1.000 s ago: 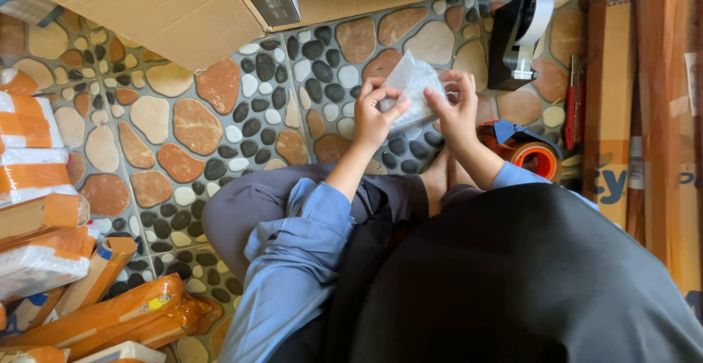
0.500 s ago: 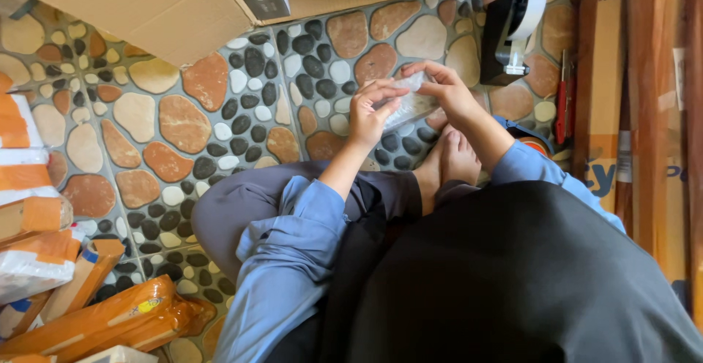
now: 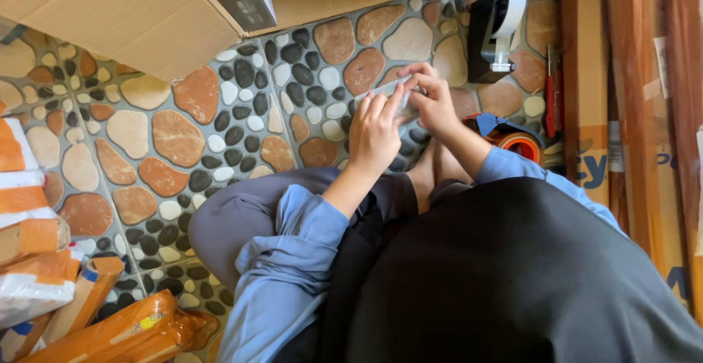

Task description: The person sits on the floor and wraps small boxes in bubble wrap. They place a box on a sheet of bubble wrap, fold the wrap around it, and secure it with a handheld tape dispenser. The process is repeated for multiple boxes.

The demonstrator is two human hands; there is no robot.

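Since 0.5 s ago you've folded the small clear packet narrower btwn both hands, upper centre of frame. Your left hand and right hand are together, both clamped on it above the pebble floor. Black tape dispenser sits upper right, orange tape roll just beside your right wrist.

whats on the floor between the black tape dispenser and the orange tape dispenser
In the head view, only bare pebble floor lies between the black tape dispenser and the orange tape dispenser.
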